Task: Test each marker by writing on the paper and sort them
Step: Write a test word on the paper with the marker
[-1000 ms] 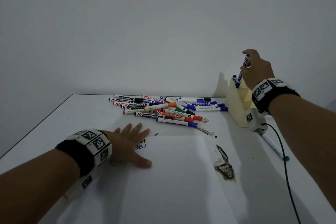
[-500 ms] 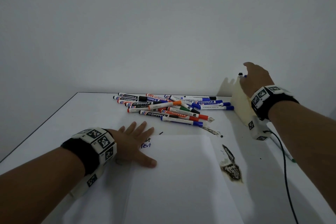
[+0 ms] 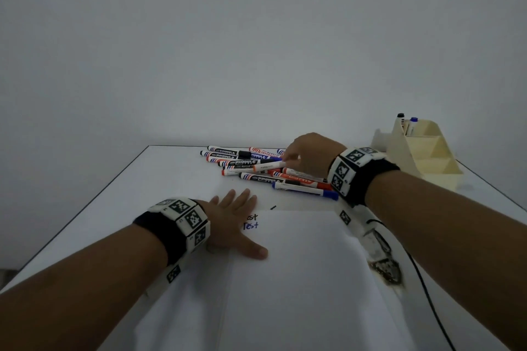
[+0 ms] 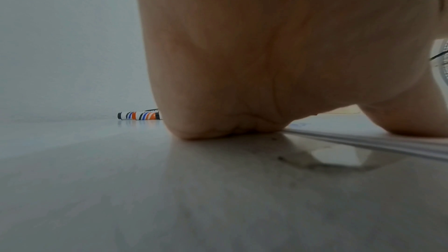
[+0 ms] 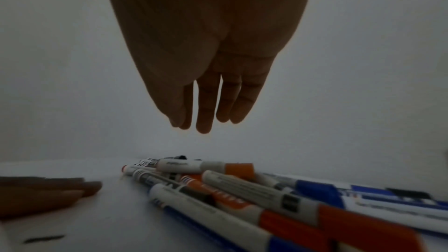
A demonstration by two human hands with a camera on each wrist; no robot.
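Markers piled just beyond paper, at its far edge. Right hand hangs above pile, fingers straight, close together, holding nothing. Left hand flat on paper's left edge, fingers spread. Organizer right of pile, two markers upright inside.

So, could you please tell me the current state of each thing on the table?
Left hand: flat, pressing on the paper.
Right hand: open, fingers straight above the marker pile, holding nothing.
Marker pile: capped, lying loose.
Paper: flat, "Test" written twice.
Organizer: upright, two markers inside.
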